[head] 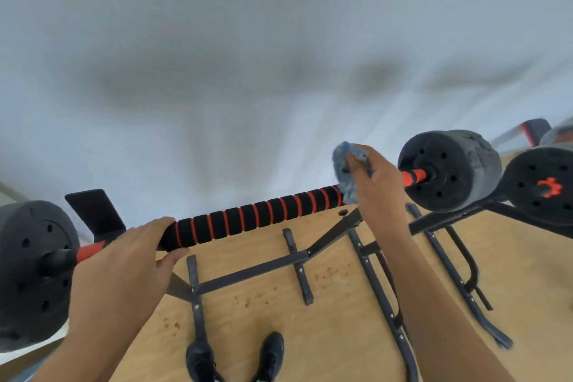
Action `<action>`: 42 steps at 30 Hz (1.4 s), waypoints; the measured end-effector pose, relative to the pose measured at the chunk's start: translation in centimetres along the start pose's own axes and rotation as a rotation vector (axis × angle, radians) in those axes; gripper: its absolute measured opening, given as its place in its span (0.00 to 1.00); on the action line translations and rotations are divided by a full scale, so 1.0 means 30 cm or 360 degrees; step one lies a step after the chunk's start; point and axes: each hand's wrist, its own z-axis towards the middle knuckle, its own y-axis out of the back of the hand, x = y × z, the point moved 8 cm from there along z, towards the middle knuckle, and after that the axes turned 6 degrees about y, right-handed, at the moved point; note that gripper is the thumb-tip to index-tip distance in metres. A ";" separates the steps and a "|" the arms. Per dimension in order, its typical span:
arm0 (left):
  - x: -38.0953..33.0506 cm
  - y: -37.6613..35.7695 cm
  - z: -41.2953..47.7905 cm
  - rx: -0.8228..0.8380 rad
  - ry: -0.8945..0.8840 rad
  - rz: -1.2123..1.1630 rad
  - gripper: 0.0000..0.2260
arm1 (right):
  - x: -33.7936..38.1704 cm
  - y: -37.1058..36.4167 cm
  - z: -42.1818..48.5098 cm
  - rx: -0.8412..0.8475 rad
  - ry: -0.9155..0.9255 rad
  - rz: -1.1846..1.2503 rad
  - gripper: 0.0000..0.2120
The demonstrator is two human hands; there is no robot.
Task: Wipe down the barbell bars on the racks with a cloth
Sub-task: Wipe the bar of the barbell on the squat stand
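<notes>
Now the wiping is under way: the right hand point(376, 177) clamps the blue cloth point(347, 170) around the barbell bar point(257, 217) on its rack point(254, 270), right of the foam grip, while the left hand point(130, 254) grips the bar's left end. Next, probably, slide the cloth leftward.

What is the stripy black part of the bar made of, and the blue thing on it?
The black grip looks like soft matte foam: orange rings pinch it into segments. The blue cloth looks like fuzzy fabric, maybe microfibre, with fluffy edges, bunched in the right hand.
</notes>
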 end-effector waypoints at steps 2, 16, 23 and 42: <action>0.008 -0.014 0.019 0.0084 -0.0017 0.0051 0.24 | -0.129 0.139 0.064 -0.0165 -0.0065 -0.0295 0.12; 0.032 -0.112 0.060 0.0436 0.0149 -0.0299 0.21 | 0.011 -0.154 -0.067 0.0454 0.0223 0.0122 0.09; 0.029 -0.107 0.011 0.0168 0.0346 -0.0640 0.26 | -0.208 0.206 0.127 -0.0096 0.0011 -0.0402 0.10; -0.006 -0.080 0.064 0.0267 0.0054 -0.0305 0.25 | -0.154 0.055 0.097 0.0039 0.0659 -0.0523 0.03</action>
